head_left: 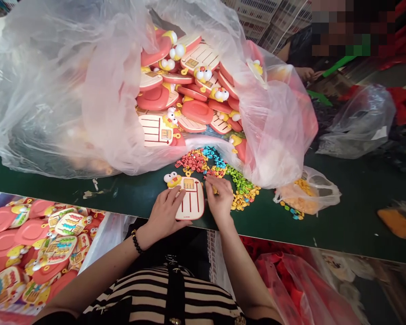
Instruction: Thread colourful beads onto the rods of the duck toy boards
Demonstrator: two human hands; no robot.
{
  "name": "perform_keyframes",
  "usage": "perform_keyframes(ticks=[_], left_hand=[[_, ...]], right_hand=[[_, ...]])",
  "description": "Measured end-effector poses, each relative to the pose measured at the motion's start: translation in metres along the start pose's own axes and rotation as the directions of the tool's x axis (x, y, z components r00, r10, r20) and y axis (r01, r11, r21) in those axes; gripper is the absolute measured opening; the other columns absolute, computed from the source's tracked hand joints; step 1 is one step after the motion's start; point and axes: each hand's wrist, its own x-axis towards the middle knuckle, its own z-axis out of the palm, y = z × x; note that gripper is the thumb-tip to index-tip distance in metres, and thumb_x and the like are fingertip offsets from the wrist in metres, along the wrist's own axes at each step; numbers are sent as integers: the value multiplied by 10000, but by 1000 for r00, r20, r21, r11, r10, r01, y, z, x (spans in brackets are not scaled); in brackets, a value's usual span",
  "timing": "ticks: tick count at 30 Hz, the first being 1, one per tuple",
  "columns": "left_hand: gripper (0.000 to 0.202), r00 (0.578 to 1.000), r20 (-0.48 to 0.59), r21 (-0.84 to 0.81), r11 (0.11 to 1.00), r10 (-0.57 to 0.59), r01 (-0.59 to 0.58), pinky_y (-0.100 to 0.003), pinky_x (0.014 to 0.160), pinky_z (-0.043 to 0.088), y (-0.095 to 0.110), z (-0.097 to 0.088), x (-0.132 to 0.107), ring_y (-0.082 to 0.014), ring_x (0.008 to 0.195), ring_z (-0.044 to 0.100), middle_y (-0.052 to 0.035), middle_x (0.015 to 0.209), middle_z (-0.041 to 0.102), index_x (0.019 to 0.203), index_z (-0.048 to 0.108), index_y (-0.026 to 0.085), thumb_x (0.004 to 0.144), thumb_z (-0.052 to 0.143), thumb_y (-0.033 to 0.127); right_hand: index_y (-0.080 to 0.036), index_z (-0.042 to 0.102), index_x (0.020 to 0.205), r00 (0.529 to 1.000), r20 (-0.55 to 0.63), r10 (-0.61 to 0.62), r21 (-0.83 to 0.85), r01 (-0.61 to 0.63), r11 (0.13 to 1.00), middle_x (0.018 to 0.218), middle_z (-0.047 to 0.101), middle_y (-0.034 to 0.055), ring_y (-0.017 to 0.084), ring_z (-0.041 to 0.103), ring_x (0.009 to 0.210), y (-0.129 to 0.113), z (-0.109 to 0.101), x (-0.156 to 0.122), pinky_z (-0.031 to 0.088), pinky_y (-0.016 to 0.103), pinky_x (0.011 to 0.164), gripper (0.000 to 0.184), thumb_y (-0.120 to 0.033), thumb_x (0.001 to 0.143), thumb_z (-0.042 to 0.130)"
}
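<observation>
A cream and red toy board with a yellow bird head [189, 196] lies on the dark green table [341, 216] near its front edge. My left hand [165, 210] rests flat on the board's left side, fingers stretched out. My right hand [219, 196] is beside the board's right edge, fingers pinched together over small beads; what it holds is too small to make out. A heap of small coloured beads [219, 169], red, blue, green and yellow, lies just beyond the board.
A large clear plastic bag [71, 90] full of red bird boards [189, 90] fills the table's back. A small bag of beads [307, 192] lies right. A bin of finished boards [37, 243] stands lower left. Another person's hand [306, 72] shows at upper right.
</observation>
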Motion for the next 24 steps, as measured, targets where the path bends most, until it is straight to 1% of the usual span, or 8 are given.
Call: perform_keyframes(ticks=[2, 4, 7, 9, 13, 16, 19, 24], left_hand=[[726, 998, 28, 22, 998, 57, -57, -497, 996, 368, 1, -3, 1, -345, 1184, 434, -168, 1425, 454, 1341, 464, 155, 749, 705, 501], [641, 994, 53, 30, 995, 93, -94, -502, 984, 358, 3, -4, 1, -340, 1173, 434, -146, 1441, 458, 1318, 491, 168, 777, 692, 449], [650, 993, 72, -23, 995, 96, -95, -503, 993, 337, 4, -6, 1, -333, 1176, 427, -124, 1445, 465, 1324, 485, 178, 761, 717, 405], [725, 995, 73, -86, 994, 75, -68, -494, 1012, 323, 3, -6, 2, -326, 1211, 409, -127, 1459, 447, 1361, 443, 177, 737, 742, 395], [916, 997, 79, -186, 983, 11, 4, -470, 1014, 328, -1, -5, 2, -312, 1226, 412, -156, 1466, 426, 1423, 356, 163, 663, 802, 412], [780, 996, 84, -205, 979, 12, 5, -469, 1009, 328, -4, -3, 2, -296, 1175, 452, -119, 1353, 549, 1366, 444, 198, 691, 788, 384], [584, 996, 68, -184, 982, 52, -39, -487, 1020, 321, -5, -2, 1, -278, 1128, 479, -87, 1266, 607, 1296, 524, 234, 764, 728, 362], [400, 994, 21, -127, 986, 108, -104, -490, 1004, 362, -5, 0, -2, -262, 1078, 503, -85, 1234, 621, 1190, 603, 236, 816, 677, 361]], right_hand=[[-220, 733, 953, 998, 55, 35, -114, -28, 993, 967, 749, 66, 232, 638, 870, 11, -2, 11, 510, 397, 811, 220, -226, 917, 515], [-221, 737, 946, 979, 200, 27, -197, 13, 980, 936, 752, 61, 239, 631, 849, 20, -1, 20, 507, 384, 795, 208, -193, 893, 538], [-208, 735, 947, 945, 324, 27, -280, 68, 958, 913, 747, 75, 253, 626, 873, 25, 6, 28, 494, 384, 814, 210, -141, 862, 556], [-198, 734, 923, 947, 320, 29, -301, 72, 951, 879, 741, 85, 257, 626, 870, 24, 9, 29, 493, 384, 808, 209, -130, 860, 547], [-199, 727, 922, 977, 212, -13, -211, 59, 976, 897, 737, 75, 238, 635, 871, 14, 10, 22, 506, 375, 812, 195, -203, 900, 533], [-202, 728, 983, 982, 169, -89, -175, 119, 977, 961, 741, 69, 224, 639, 897, 5, 12, 9, 514, 371, 832, 239, -227, 935, 496], [-212, 707, 1101, 965, 225, -131, -172, 172, 970, 1116, 717, 71, 222, 631, 975, 1, 16, -6, 518, 377, 873, 301, -177, 940, 454], [-226, 698, 1131, 975, 208, -82, -138, 112, 984, 1198, 685, 65, 230, 632, 1051, 8, 18, -14, 527, 409, 912, 341, -149, 933, 431]])
